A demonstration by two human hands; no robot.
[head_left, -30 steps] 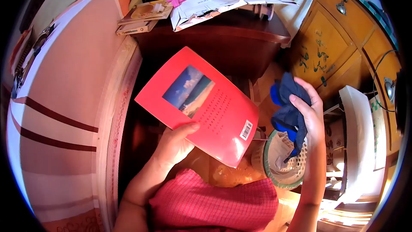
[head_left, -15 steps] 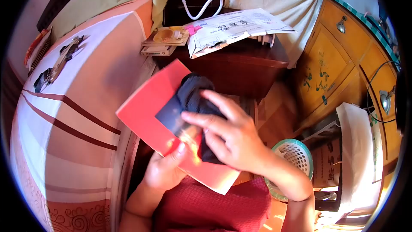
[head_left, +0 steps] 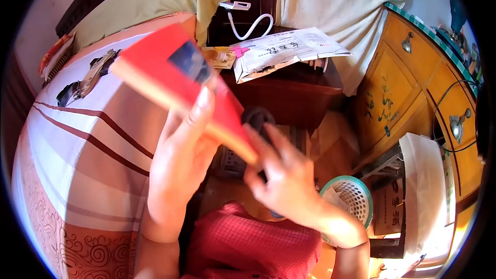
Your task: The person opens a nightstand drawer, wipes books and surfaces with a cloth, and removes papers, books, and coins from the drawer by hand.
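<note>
A thick red book [head_left: 155,59] with a dark picture on its cover is tilted up in front of me, slightly blurred. My left hand [head_left: 181,150] grips its lower edge, thumb over the cover and fingers behind. Beside the book's lower right corner, my right hand [head_left: 287,178] is closed around a bunched black cloth [head_left: 258,119]. Most of the cloth is hidden by the fingers and the book. Whether it touches the book's edge I cannot tell.
Ahead stands a dark red cabinet [head_left: 279,95] with a printed paper packet [head_left: 294,51] and a white bent-neck lamp [head_left: 253,33]. A bed [head_left: 98,165] lies left, with belts on it. To the right are a basket [head_left: 367,196], an open box and a yellow cupboard [head_left: 398,82].
The book has risen toward the upper left and tilted, showing its edge. My right hand and the black cloth have come off the cover to the lower right corner.
</note>
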